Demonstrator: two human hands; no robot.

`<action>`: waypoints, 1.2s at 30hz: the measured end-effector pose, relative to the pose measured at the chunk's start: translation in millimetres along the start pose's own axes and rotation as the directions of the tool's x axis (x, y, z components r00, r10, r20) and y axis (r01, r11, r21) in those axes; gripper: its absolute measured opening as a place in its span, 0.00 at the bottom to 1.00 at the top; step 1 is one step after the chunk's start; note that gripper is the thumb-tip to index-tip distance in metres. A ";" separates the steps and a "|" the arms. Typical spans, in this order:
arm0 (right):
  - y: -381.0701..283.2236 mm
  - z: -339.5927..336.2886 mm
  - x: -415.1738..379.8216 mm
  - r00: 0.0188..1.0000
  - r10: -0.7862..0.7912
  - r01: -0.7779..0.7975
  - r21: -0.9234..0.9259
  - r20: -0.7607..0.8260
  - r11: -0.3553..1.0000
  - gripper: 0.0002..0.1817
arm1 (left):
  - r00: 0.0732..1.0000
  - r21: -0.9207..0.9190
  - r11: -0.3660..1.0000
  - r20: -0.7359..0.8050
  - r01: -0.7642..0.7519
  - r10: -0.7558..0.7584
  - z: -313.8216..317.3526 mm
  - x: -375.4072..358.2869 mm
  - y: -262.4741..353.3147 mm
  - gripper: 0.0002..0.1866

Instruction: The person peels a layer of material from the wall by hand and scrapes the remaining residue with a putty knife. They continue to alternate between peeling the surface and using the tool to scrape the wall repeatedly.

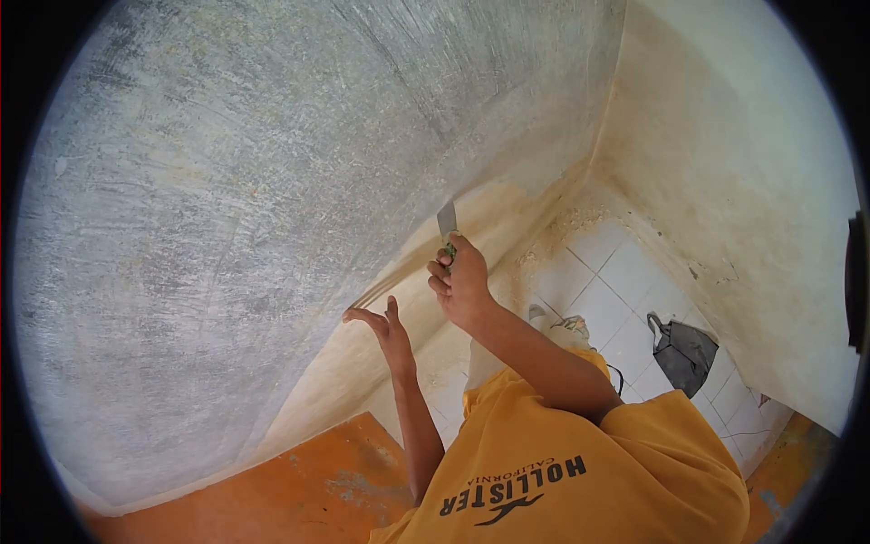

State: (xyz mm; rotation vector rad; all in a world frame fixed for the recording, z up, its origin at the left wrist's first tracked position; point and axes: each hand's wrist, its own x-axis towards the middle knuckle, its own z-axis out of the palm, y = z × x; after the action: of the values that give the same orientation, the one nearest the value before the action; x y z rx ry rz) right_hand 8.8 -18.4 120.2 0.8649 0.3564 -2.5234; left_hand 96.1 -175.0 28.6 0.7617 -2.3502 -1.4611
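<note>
My right hand [466,279] is wrapped round the handle of a putty knife [448,220], a flat grey metal blade with a bit of green showing at the grip. The blade points up, its tip right at the lower part of the rough grey wall [245,181]. Lower and to the left, my left hand [388,334] holds nothing. Its fingers stretch out toward the wall surface, with the thumb raised apart from them. Scrape marks and mottled patches cover the wall around both hands.
A cream wall [743,181] meets the grey one in a corner on the right. Crumbly debris lies along its foot on the white tiled floor [603,304]. A dark grey bag [686,354] rests on the tiles. An orange, worn surface [299,476] lies at lower left.
</note>
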 end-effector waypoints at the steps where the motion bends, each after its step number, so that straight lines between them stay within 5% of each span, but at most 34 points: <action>1: 0.2 -5.3 4.9 1.000 -0.015 0.015 -0.011 0.025 1.000 0.08 | 1.000 -0.019 1.000 -0.002 -0.001 0.001 -0.5 0.6 -0.6 0.54; 6: 1.3 -7.4 -7.6 0.989 0.045 -0.036 -0.064 0.139 0.997 0.08 | 0.999 -0.099 0.995 -0.049 -0.017 0.012 7.7 5.7 -9.5 0.55; 18: 6.8 -18.1 8.9 0.996 -0.045 0.054 -0.115 0.072 0.992 0.10 | 0.999 -0.178 0.984 -0.034 0.025 -0.032 10.0 2.3 4.9 0.56; 21: 0.7 -0.9 -18.9 0.992 0.020 -0.004 -0.121 0.128 0.993 0.10 | 0.995 -0.072 0.997 -0.094 -0.018 0.011 14.2 8.5 -3.3 0.57; 24: 0.6 -12.4 11.5 0.992 -0.119 0.123 -0.138 0.034 0.983 0.10 | 0.997 -0.150 0.988 -0.064 0.023 -0.033 12.4 9.7 -5.6 0.57; 30: 6.4 -12.3 -4.1 0.994 -0.001 0.019 -0.157 0.108 0.987 0.09 | 0.996 0.020 0.999 -0.080 -0.033 0.034 12.8 13.2 -13.9 0.57; 36: 10.9 -12.5 -8.4 0.998 -0.012 0.020 -0.148 0.055 0.989 0.09 | 0.999 -0.143 0.989 -0.032 0.030 -0.034 8.7 2.4 4.2 0.54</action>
State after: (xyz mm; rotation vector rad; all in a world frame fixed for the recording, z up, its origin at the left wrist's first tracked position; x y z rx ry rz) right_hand 26.5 -20.5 114.9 0.7378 0.5280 -2.4928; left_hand 88.6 -168.4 28.2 0.7838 -2.1908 -1.5958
